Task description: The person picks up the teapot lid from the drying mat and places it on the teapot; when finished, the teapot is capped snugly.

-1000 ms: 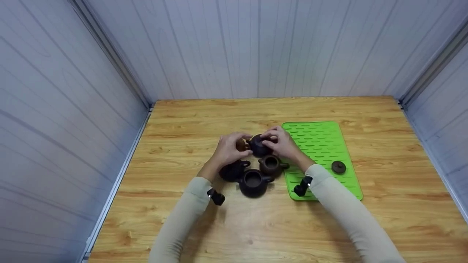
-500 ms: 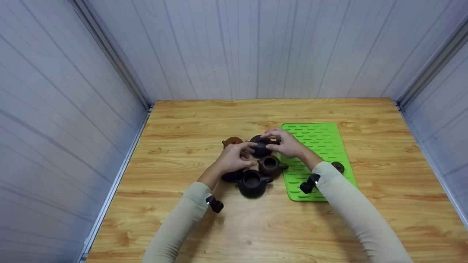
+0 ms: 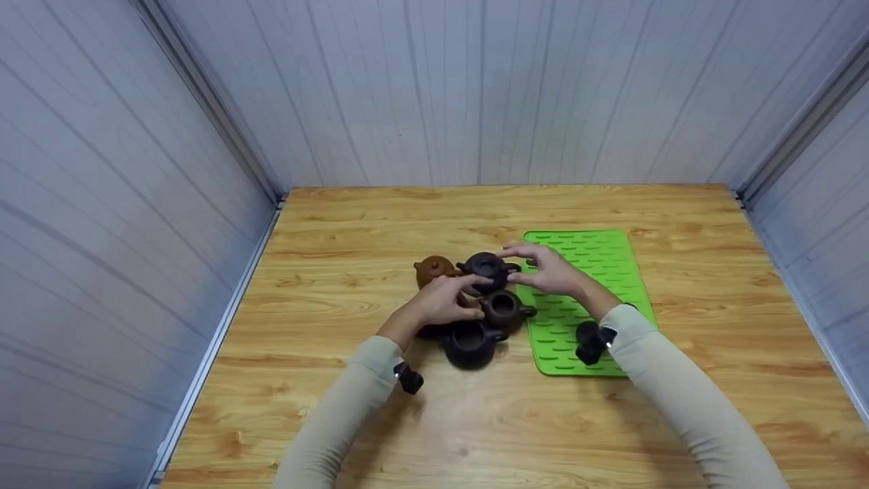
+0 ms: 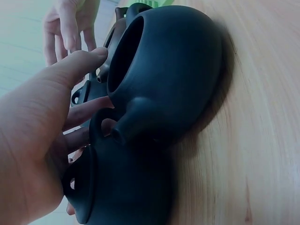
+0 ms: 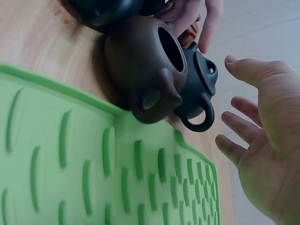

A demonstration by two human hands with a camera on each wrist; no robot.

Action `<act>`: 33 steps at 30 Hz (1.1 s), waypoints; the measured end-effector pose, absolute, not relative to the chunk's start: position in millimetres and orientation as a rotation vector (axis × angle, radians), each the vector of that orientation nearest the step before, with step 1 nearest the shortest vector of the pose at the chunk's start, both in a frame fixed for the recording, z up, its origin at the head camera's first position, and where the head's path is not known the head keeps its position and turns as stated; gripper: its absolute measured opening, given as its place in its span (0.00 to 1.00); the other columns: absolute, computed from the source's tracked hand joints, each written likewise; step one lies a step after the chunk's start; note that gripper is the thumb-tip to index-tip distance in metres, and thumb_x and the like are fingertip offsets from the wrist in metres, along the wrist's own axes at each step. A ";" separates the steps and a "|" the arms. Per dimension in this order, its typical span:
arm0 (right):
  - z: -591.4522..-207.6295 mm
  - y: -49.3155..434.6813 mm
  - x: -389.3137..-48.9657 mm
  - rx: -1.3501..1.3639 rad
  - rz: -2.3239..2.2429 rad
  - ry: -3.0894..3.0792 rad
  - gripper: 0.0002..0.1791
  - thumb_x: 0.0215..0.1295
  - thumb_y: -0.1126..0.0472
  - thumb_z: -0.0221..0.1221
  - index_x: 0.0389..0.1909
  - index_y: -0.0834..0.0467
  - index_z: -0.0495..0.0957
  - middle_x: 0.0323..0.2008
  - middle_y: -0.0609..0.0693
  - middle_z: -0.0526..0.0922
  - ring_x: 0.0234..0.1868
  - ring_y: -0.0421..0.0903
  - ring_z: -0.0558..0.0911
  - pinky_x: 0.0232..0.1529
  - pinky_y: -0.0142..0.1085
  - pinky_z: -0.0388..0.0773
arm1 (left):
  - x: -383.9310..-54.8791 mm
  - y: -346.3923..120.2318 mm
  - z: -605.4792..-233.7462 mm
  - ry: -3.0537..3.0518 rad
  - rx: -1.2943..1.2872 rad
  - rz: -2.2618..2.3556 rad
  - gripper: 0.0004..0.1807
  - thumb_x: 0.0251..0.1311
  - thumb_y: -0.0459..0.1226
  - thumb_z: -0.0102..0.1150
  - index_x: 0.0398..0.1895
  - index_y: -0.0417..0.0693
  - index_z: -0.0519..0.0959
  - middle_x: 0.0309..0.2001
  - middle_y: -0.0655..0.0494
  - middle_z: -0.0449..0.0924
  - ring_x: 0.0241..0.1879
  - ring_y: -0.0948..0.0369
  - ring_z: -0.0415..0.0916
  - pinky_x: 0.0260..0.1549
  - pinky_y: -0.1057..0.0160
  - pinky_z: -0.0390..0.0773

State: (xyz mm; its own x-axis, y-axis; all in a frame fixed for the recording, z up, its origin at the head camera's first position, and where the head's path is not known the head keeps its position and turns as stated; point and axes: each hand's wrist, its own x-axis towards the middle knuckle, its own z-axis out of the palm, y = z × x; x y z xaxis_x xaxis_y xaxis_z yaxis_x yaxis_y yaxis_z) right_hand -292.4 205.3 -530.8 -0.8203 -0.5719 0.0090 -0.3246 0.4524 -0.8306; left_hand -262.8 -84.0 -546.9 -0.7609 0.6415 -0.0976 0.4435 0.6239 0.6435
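Note:
My left hand (image 3: 445, 299) hovers over a cluster of small teapots, thumb and fingers spread, gripping nothing. Partly under it sits a lidded black teapot (image 4: 126, 187). A lidless black teapot (image 3: 470, 350) stands in front, and a lidless brown teapot (image 3: 502, 310) is right of the fingertips. Behind these, a second lidded black teapot (image 3: 485, 270) stands beside an orange-brown lidded teapot (image 3: 432, 269). Just right of the rear black teapot, my right hand (image 3: 551, 272) is spread with a gap to its handle, as the right wrist view (image 5: 267, 117) confirms.
A green ridged mat (image 3: 584, 292) lies right of the teapots, under the right forearm. The brown teapot's handle reaches its left edge. The dark round lid on the mat is almost hidden by the right sleeve (image 3: 652, 346). Pale panel walls (image 3: 475, 95) enclose the wooden table (image 3: 339, 231).
My left hand has come away from the orange-brown teapot, toward me and then right over the cluster. My right hand has let go of the rear black teapot's lid and drawn right.

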 end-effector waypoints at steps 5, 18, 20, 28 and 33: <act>-527.7 215.6 -287.3 -0.755 -1.304 2.470 0.27 0.79 0.67 0.67 0.76 0.66 0.78 0.84 0.72 0.68 0.86 0.73 0.66 0.81 0.72 0.69 | -265.4 -81.1 -546.5 2.535 0.907 0.828 0.34 0.76 0.49 0.72 0.83 0.61 0.76 0.62 0.45 0.93 0.59 0.50 0.93 0.63 0.45 0.88; -534.8 249.1 -272.0 -0.786 -1.382 2.602 0.23 0.75 0.70 0.70 0.69 0.65 0.84 0.75 0.73 0.78 0.78 0.73 0.77 0.73 0.69 0.80 | -271.0 -67.4 -546.0 2.558 0.933 0.733 0.32 0.74 0.49 0.75 0.79 0.63 0.79 0.61 0.47 0.94 0.59 0.50 0.92 0.62 0.47 0.88; -535.9 254.7 -268.3 -0.780 -1.377 2.620 0.23 0.75 0.70 0.71 0.69 0.65 0.84 0.74 0.72 0.79 0.76 0.72 0.78 0.72 0.68 0.82 | -279.6 -67.6 -561.4 2.566 0.947 0.721 0.31 0.74 0.51 0.75 0.78 0.65 0.80 0.60 0.49 0.94 0.59 0.52 0.92 0.61 0.49 0.88; -539.7 281.3 -250.5 -0.734 -1.332 2.689 0.23 0.76 0.67 0.71 0.69 0.61 0.85 0.71 0.64 0.83 0.73 0.66 0.81 0.69 0.65 0.85 | -304.1 -67.3 -604.3 2.574 1.006 0.737 0.31 0.71 0.58 0.75 0.75 0.75 0.81 0.58 0.58 0.95 0.56 0.58 0.92 0.59 0.54 0.88; -543.2 299.0 -239.8 -0.719 -1.308 2.745 0.22 0.77 0.66 0.71 0.69 0.62 0.85 0.69 0.63 0.85 0.69 0.66 0.83 0.65 0.64 0.87 | -290.1 -64.2 -578.7 2.570 1.001 0.718 0.29 0.74 0.54 0.75 0.75 0.68 0.81 0.58 0.53 0.94 0.57 0.56 0.92 0.58 0.54 0.88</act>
State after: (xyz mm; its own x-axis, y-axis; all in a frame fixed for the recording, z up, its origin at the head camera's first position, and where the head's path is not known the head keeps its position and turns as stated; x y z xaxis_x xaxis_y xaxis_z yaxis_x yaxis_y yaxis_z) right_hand -239.8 299.0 -543.2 -0.8939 -0.4113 0.1782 -0.3975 0.5435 -0.7393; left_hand -290.1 -64.2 -578.7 -0.7163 0.6924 -0.0859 0.5477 0.6343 0.5455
